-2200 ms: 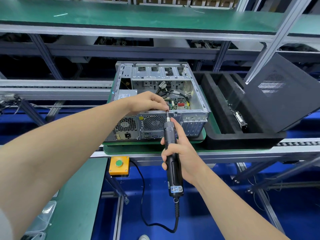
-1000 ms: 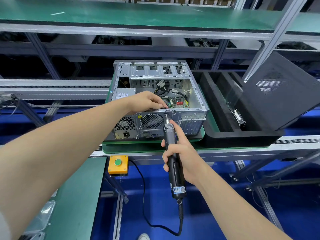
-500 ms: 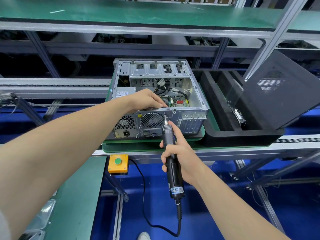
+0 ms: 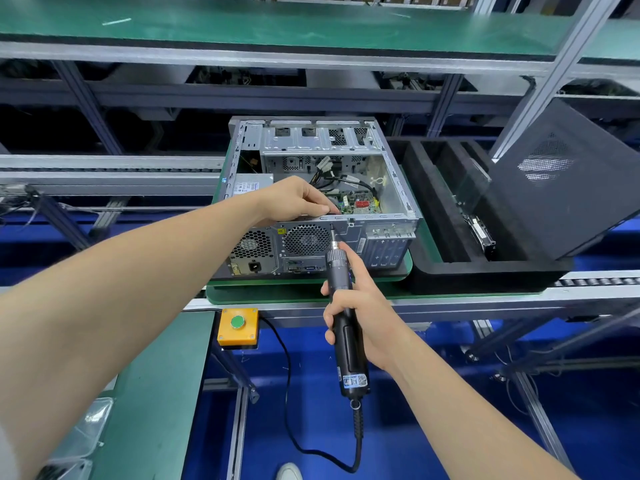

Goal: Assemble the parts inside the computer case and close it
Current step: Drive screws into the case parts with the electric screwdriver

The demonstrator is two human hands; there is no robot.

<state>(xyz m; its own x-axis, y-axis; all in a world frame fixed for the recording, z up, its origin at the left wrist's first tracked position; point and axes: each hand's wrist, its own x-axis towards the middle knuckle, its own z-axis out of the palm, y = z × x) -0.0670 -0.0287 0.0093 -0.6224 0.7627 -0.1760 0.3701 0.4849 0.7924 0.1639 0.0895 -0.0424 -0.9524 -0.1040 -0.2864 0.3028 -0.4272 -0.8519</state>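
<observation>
An open metal computer case (image 4: pixel 391 188) lies on its side on a green pallet (image 4: pixel 405 271), its rear panel with fan grilles facing me. A green circuit board (image 4: pixel 356 202) and cables show inside. My left hand (image 4: pixel 294 202) rests on the case's near top rim with its fingers curled over the edge. My right hand (image 4: pixel 360 306) grips a black electric screwdriver (image 4: pixel 343 306), held upright with its bit against the rear panel just below the rim. The dark side panel (image 4: pixel 561 181) leans at the right.
A black foam tray (image 4: pixel 485 275) with slots holding parts sits right of the case, under the leaning panel. A yellow box with a green button (image 4: pixel 238 325) hangs below the conveyor rail. The screwdriver's cord loops down over the blue floor. A green bench surface (image 4: pixel 156 393) lies lower left.
The screwdriver has dropped slightly, its bit now on the rear panel below the rim rather than at my left fingertips. My left hand stays on the rim.
</observation>
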